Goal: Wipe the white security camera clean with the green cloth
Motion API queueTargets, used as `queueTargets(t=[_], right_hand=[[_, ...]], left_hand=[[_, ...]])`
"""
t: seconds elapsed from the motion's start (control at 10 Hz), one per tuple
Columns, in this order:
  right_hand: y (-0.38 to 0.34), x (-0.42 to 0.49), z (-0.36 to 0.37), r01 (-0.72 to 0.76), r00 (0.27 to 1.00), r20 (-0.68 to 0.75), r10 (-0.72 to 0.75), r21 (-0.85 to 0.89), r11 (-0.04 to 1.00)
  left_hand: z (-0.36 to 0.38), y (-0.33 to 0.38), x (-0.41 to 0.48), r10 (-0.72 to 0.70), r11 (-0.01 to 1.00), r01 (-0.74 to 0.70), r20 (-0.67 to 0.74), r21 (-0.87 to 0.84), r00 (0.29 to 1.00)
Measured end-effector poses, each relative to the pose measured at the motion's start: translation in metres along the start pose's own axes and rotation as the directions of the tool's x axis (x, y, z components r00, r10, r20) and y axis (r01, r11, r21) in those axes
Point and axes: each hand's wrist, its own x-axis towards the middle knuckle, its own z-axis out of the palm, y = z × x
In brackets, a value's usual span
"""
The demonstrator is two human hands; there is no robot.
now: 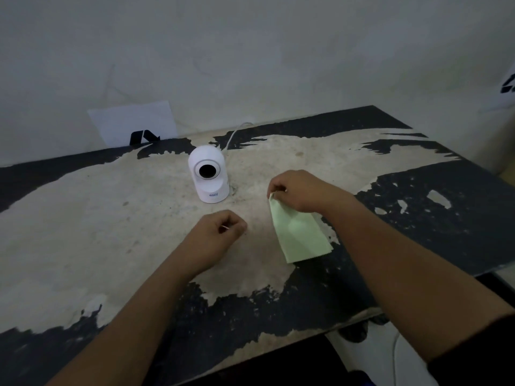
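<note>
The white security camera (208,175) stands upright near the middle of the worn table (83,218), its dark round lens facing me. A white cable runs from behind it toward the wall. My right hand (301,192) is to the right of the camera and pinches the top corner of the pale green cloth (299,235), which hangs down onto the table. My left hand (216,235) rests in front of the camera, a little below it, with its fingers curled in and nothing visibly in it.
The table top is black with large pale patches where the surface has peeled. A white sheet with a black mark (133,125) leans against the wall behind the camera. The table's right edge (473,271) drops off to the floor.
</note>
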Motion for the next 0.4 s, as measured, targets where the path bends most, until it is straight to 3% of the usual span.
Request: queueTargets(t=[0.1, 0.2, 0.3, 0.4], right_hand=[[0.001, 0.020, 0.017, -0.035, 0.999, -0.028, 0.034, -0.036, 0.999], [0.003, 0.042, 0.031, -0.036, 0.996, -0.080, 0.028, -0.102, 0.994], [0.004, 0.047, 0.036, -0.002, 0.997, -0.072, -0.007, -0.122, 0.993], [0.012, 0.047, 0.034, -0.066, 0.987, -0.154, 0.047, -0.119, 0.991]], left_hand=[[-0.013, -0.016, 0.009, 0.016, 0.974, 0.033, -0.211, 0.226, 0.977], [-0.028, -0.042, 0.025, -0.049, 0.893, 0.140, -0.217, 0.427, 0.975], [-0.032, -0.051, 0.028, -0.121, 0.824, 0.207, -0.194, 0.527, 0.974], [-0.034, -0.055, 0.031, -0.128, 0.781, 0.227, -0.207, 0.582, 0.970]])
